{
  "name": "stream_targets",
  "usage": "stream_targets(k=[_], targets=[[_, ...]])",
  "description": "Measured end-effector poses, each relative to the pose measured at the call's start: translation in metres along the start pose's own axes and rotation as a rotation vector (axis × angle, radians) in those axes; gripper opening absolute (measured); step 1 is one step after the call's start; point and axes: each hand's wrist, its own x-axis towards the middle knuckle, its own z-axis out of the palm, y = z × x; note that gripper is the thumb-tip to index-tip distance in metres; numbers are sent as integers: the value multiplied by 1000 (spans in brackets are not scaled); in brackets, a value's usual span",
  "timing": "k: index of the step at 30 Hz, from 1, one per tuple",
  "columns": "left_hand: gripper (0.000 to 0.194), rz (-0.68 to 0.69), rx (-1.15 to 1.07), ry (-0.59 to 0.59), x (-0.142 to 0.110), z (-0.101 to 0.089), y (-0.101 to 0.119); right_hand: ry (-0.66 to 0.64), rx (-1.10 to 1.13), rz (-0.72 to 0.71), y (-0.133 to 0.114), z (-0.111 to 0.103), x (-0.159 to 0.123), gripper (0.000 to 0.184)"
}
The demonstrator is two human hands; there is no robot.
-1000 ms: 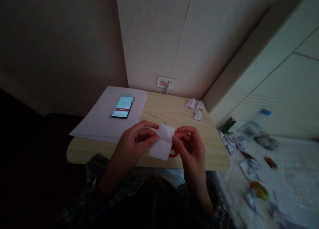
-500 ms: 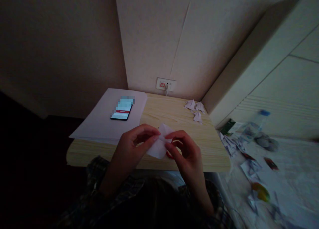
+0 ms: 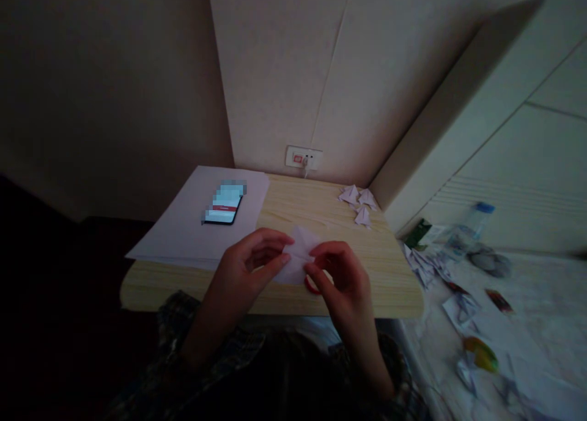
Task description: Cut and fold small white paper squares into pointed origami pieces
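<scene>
A small folded white paper (image 3: 298,250) is held between both hands over the near edge of a light wooden table (image 3: 312,210). My left hand (image 3: 250,268) pinches its left side with thumb and fingers. On the right side, my right hand (image 3: 342,274) pinches the paper with its fingertips. Something red (image 3: 310,286) lies on the table under the paper, partly hidden by my right hand.
A phone (image 3: 224,205) with a lit screen lies on a stack of white sheets (image 3: 183,225) at the table's left. Three folded paper pieces (image 3: 358,202) sit at the back right. A wall socket (image 3: 302,158) is behind. Paper scraps and a plastic bottle (image 3: 463,231) lie on the white surface to the right.
The paper has gone from an upright, taller shape to a flatter, lower fold. Both hands have closed in towards each other and pressed it down.
</scene>
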Motion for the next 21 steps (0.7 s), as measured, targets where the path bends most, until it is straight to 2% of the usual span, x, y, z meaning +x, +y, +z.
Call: stream_targets(k=[6, 10, 14, 21], targets=[[11, 11, -59, -7, 0, -1, -3, -31, -31, 9, -2, -1, 0, 15], [11, -34, -66, 0, 0, 1, 1, -80, -53, 11, -2, -3, -1, 16], [8, -49, -58, 16, -2, 1, 6, -133, -114, -85, -1, -6, 0, 21], [7, -41, -69, 76, -3, 0, 8, -144, -310, -260, -1, -8, -3, 26]])
